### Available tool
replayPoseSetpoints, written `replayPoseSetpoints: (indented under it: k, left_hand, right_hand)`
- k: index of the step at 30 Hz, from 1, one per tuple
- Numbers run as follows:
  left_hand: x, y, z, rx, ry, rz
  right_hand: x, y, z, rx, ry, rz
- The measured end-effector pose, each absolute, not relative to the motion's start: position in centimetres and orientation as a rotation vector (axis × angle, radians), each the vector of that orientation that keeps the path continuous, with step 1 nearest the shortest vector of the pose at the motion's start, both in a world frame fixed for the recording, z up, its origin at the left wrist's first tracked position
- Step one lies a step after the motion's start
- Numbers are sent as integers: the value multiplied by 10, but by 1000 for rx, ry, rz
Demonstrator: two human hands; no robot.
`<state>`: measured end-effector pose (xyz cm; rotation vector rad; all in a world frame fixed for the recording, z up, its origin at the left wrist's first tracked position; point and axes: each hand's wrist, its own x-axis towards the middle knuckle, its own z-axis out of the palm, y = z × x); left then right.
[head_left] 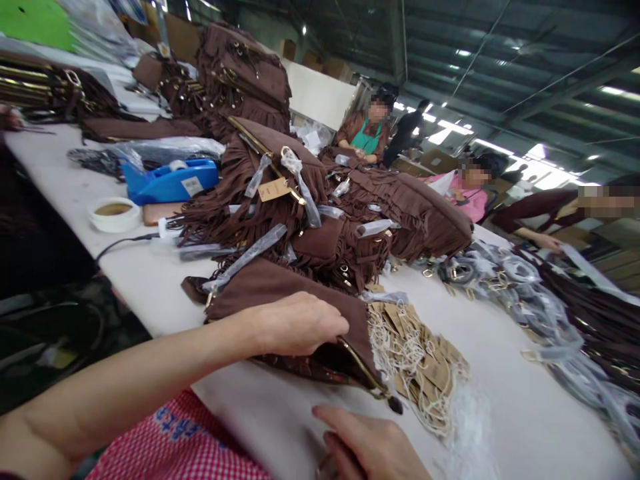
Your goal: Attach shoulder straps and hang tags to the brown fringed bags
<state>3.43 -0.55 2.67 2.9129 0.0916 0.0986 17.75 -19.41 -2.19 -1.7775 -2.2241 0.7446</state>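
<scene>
A dark brown suede-like bag (280,287) lies on the table before me, its gold zipper edge parted at the near side and a dark lining showing inside. My left hand (300,325) is closed on the upper edge of that opening, its fingertips tucked out of sight. Nearer to me, below the zipper end with its dark tassel (395,404), is my right hand (373,443), apart from the bag. Its fingers are curled round something greyish that is mostly hidden at the lower edge. Brown paper tags (420,360) with white strings are heaped right of the bag.
Fringed brown bags (280,167) pile up behind, one carrying a paper tag. A blue tape dispenser (170,180) and a white tape roll (115,213) stand at left. Plastic-wrapped straps (520,280) line the right side. Several people work beyond the table (505,380).
</scene>
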Motion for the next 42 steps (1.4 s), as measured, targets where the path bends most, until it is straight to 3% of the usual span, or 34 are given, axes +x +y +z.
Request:
replayPoseSetpoints:
  k: [5,12,16,20,24,28,31,35,42]
  left_hand:
    - [31,-1,27,2976,151,224]
    - [32,1,23,3127,415,546]
    - [36,-13,30,3137,569,582]
    - [43,-15,9,3000,631,643]
    - [45,-3,-9,2689,419,772]
    - [37,-5,-10,2614,45,443]
    - [32,-13,-18,2701,81,36]
    - [30,-11,-27,2726,389,30]
    - [35,22,4,2627,254,-55]
  right_hand:
    - [184,-183,-41,-2179,-1899,565]
    - [182,-166,-15,-2300,-1777,1036]
    - [184,-157,-4,-2334,-1805,1006]
    - [186,-154,-1,-2317,-1834,1059]
    - [189,-150,0,-2301,-1767,1131]
    - [198,-150,-1,-2221,-1664,1312]
    - [201,-154,-4,-2222,-1568,1350]
    - [201,-158,-7,-2287,-1552,1282]
    - [204,-155,2,-2353,-1711,1207]
